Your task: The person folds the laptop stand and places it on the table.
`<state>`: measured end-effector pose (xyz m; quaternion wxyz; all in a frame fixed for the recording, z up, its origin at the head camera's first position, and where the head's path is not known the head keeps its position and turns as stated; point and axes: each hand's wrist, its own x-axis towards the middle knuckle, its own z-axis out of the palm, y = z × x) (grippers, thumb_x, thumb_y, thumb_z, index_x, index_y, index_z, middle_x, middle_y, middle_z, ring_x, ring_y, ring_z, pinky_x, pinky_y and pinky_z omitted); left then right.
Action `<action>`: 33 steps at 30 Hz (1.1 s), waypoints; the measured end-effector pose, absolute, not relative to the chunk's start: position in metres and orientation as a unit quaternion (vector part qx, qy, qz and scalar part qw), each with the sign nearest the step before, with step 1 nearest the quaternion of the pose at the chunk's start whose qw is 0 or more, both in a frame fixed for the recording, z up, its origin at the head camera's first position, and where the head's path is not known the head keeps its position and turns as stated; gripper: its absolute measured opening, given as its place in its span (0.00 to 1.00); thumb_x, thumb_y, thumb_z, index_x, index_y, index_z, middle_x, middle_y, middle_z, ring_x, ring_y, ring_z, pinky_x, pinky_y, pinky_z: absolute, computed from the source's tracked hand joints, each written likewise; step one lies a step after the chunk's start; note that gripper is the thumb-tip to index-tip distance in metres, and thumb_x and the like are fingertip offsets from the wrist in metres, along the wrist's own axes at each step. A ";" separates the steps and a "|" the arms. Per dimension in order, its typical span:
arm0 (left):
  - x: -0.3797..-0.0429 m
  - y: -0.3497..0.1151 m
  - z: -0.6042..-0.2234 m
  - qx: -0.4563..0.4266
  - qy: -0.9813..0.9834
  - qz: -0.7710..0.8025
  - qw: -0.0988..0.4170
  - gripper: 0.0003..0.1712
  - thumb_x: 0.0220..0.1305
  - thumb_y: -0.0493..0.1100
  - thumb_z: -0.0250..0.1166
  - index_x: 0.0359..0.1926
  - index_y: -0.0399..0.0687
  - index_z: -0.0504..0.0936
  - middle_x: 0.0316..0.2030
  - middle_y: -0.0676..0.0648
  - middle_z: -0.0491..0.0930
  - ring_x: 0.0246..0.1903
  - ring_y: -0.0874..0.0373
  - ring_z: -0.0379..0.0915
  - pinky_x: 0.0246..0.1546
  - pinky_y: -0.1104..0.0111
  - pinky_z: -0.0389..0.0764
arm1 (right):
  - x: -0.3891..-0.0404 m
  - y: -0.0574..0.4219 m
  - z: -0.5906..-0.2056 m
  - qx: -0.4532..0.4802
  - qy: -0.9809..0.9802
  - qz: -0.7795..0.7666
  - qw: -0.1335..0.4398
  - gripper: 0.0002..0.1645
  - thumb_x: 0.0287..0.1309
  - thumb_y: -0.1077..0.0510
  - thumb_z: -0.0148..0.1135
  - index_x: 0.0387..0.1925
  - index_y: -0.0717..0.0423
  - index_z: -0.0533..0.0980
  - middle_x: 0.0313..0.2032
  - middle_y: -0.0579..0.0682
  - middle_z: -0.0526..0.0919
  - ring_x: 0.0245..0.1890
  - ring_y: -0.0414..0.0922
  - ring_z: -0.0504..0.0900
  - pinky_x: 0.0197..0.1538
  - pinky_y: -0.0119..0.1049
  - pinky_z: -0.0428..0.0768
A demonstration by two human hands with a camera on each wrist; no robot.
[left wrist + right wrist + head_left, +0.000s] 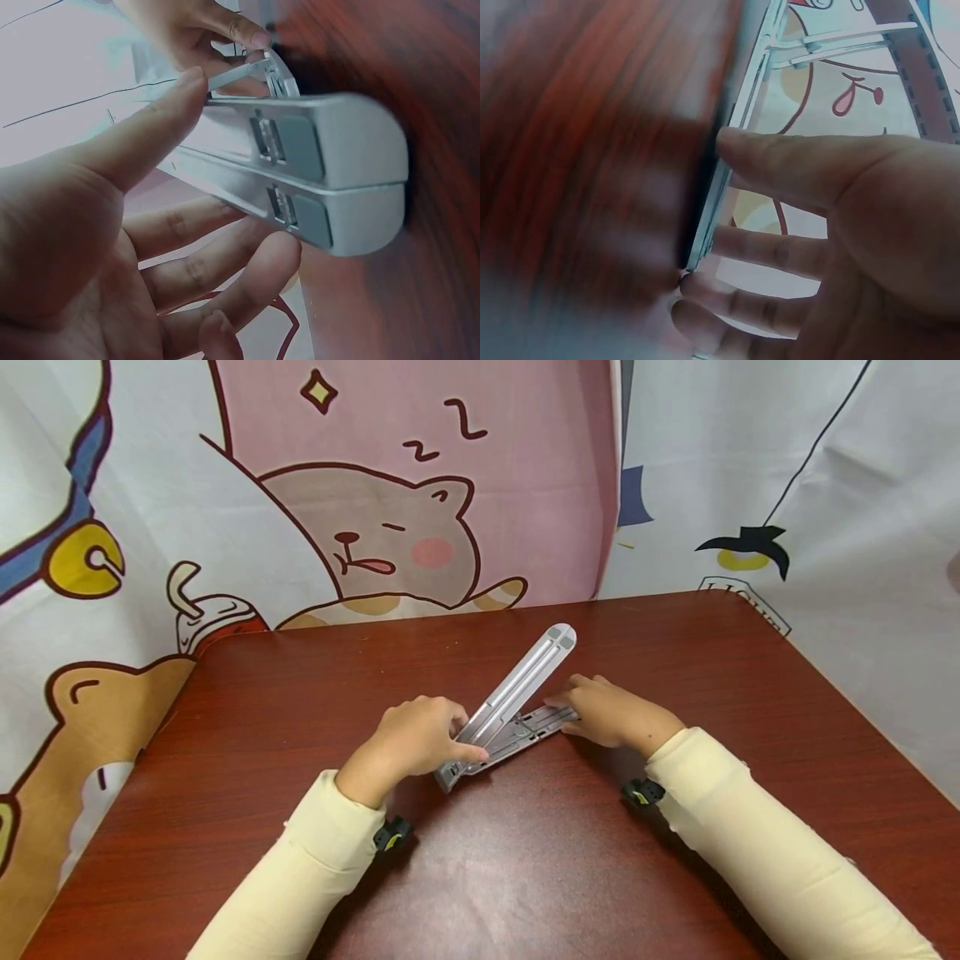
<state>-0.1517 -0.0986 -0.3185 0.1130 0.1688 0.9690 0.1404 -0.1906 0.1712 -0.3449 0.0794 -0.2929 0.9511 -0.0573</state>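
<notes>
A silver folding laptop stand is on the table, its upper arm raised at a slant from the lower bar. With thumb and fingers on either side, my left hand holds the stand near its hinge end. In the left wrist view, the rounded end of the stand has two grey pads. My right hand grips the far end of the lower bar. Seen from the right wrist, the thumb lies on one side of the bar and the fingers on the other. Thin support struts join the bar and the raised arm.
The stand is around the middle of a dark red-brown wooden table. Behind the table hangs a cartoon-printed cloth. Each cream sleeve has a small black wrist camera near its cuff.
</notes>
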 end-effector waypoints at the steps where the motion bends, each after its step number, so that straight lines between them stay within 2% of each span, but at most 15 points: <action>1: -0.152 -0.098 -0.319 0.168 0.969 0.140 0.112 0.23 0.50 0.68 0.73 0.29 0.58 0.81 0.22 0.57 0.74 0.23 0.60 0.68 0.25 0.63 0.66 | -0.189 0.173 -0.345 -0.294 0.951 -0.058 0.077 0.24 0.62 0.59 0.67 0.60 0.55 0.79 0.52 0.65 0.79 0.48 0.60 0.79 0.55 0.55 0.77; 4: -0.152 -0.097 -0.319 0.163 0.971 0.140 0.109 0.24 0.49 0.68 0.74 0.39 0.60 0.85 0.32 0.58 0.83 0.29 0.59 0.75 0.30 0.61 0.72 | -0.185 0.177 -0.346 -0.295 0.951 -0.060 0.071 0.23 0.61 0.58 0.68 0.59 0.54 0.80 0.51 0.64 0.79 0.46 0.60 0.80 0.54 0.55 0.78; 7: -0.153 -0.096 -0.319 0.162 0.970 0.147 0.107 0.27 0.49 0.67 0.75 0.46 0.59 0.85 0.40 0.59 0.86 0.36 0.59 0.80 0.36 0.58 0.76 | -0.182 0.180 -0.346 -0.293 0.952 -0.059 0.067 0.23 0.60 0.56 0.69 0.57 0.54 0.81 0.51 0.62 0.80 0.47 0.59 0.80 0.54 0.56 0.78; 12: -0.153 -0.097 -0.319 0.160 0.968 0.158 0.108 0.31 0.51 0.64 0.75 0.53 0.59 0.84 0.42 0.57 0.87 0.43 0.57 0.82 0.42 0.53 0.78 | -0.180 0.182 -0.346 -0.297 0.951 -0.060 0.061 0.22 0.57 0.54 0.72 0.54 0.54 0.83 0.53 0.60 0.82 0.51 0.59 0.79 0.56 0.55 0.77; 16: -0.153 -0.098 -0.320 0.156 0.968 0.159 0.113 0.29 0.52 0.63 0.75 0.54 0.61 0.83 0.42 0.57 0.87 0.43 0.56 0.82 0.43 0.53 0.78 | -0.180 0.183 -0.347 -0.315 0.944 -0.071 0.063 0.20 0.55 0.55 0.73 0.50 0.56 0.84 0.50 0.60 0.84 0.51 0.59 0.80 0.57 0.54 0.77; 21: -0.154 -0.098 -0.320 0.162 0.967 0.165 0.111 0.29 0.53 0.61 0.75 0.55 0.62 0.83 0.43 0.57 0.86 0.43 0.56 0.82 0.42 0.54 0.78 | -0.182 0.184 -0.349 -0.324 0.938 -0.095 0.077 0.21 0.55 0.58 0.73 0.52 0.57 0.83 0.54 0.61 0.83 0.57 0.60 0.78 0.60 0.56 0.75; 26: -0.155 -0.098 -0.319 0.164 0.965 0.172 0.108 0.29 0.53 0.60 0.76 0.56 0.63 0.83 0.44 0.56 0.87 0.45 0.56 0.82 0.43 0.53 0.78 | -0.185 0.186 -0.351 -0.332 0.931 -0.121 0.093 0.22 0.56 0.61 0.71 0.54 0.57 0.82 0.56 0.58 0.83 0.63 0.61 0.74 0.64 0.57 0.72; 33: -0.155 -0.099 -0.319 0.167 0.965 0.173 0.107 0.30 0.53 0.59 0.76 0.57 0.63 0.82 0.47 0.54 0.87 0.48 0.55 0.82 0.46 0.52 0.78 | -0.186 0.187 -0.352 -0.330 0.928 -0.138 0.106 0.20 0.56 0.61 0.72 0.51 0.56 0.82 0.52 0.54 0.83 0.63 0.60 0.72 0.63 0.56 0.72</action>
